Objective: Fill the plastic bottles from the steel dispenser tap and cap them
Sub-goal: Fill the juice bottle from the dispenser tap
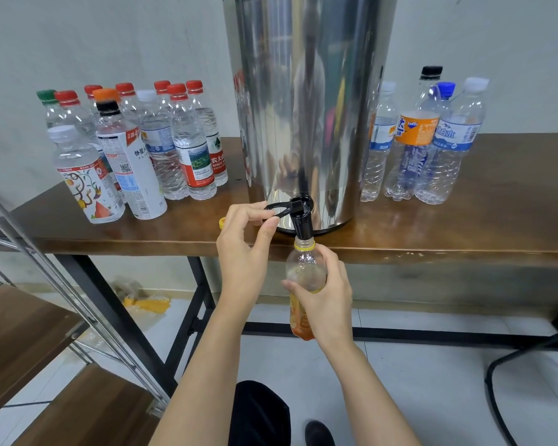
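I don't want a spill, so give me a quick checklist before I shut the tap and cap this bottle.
1. Mouth of bottle under tap spout: ok.
2. Hold on bottle: right hand grips it, ok.
3. Tap control: left hand pinches tap lever, ok.
4. Fill level: cannot tell.
5. Closure ready: yellow cap lies on table beside left hand, ok.

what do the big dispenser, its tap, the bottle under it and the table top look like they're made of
The dispenser: polished steel, with mirror-like reflections.
The tap: black and slightly glossy, probably moulded plastic.
The bottle: clear thin plastic, see-through above its yellow label.
The table top: brown with wood grain and a sheen; solid wood or laminate, cannot tell.
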